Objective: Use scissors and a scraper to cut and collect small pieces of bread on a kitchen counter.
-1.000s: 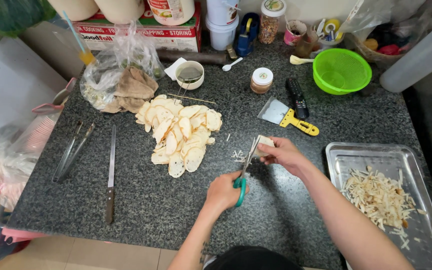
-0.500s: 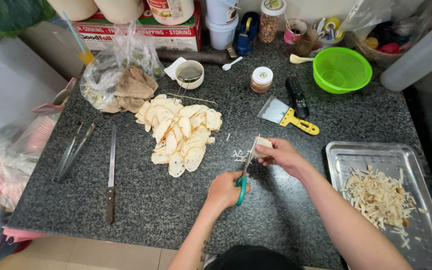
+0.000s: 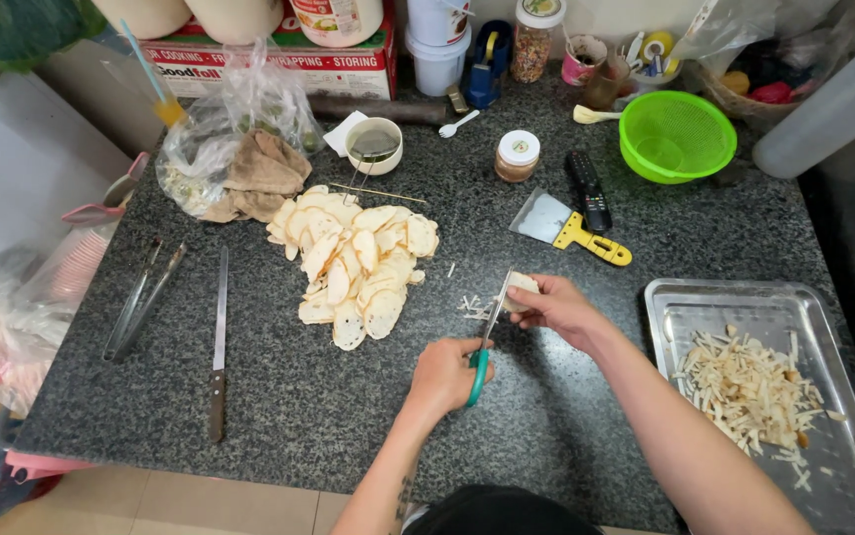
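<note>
The left hand (image 3: pixel 444 374) gripped green scissors (image 3: pixel 482 347); the right hand (image 3: pixel 556 307) pinched a pale slice (image 3: pixel 521 283). The tray (image 3: pixel 675 307), right, held cut strips (image 3: pixel 749 388); the far green colander (image 3: pixel 677 136) looked empty.

Taking the pile of pale slices (image 3: pixel 356 260) as the landmark: the dark stone counter (image 3: pixel 299 396) in front of it, toward the person, lies bare, and a hand could pass there between the long knife (image 3: pixel 217 342) well to its left and the left hand (image 3: pixel 447 372) with the green-handled scissors (image 3: pixel 482 342) to its right. Behind the pile the way is crowded by a plastic bag (image 3: pixel 229 149), a white cup (image 3: pixel 373 146) and a small jar (image 3: pixel 517 156). To its far right, past the yellow-handled scraper (image 3: pixel 568 224) and the right hand (image 3: pixel 551 305), a metal tray (image 3: pixel 675 297) blocks the counter's edge.
</note>
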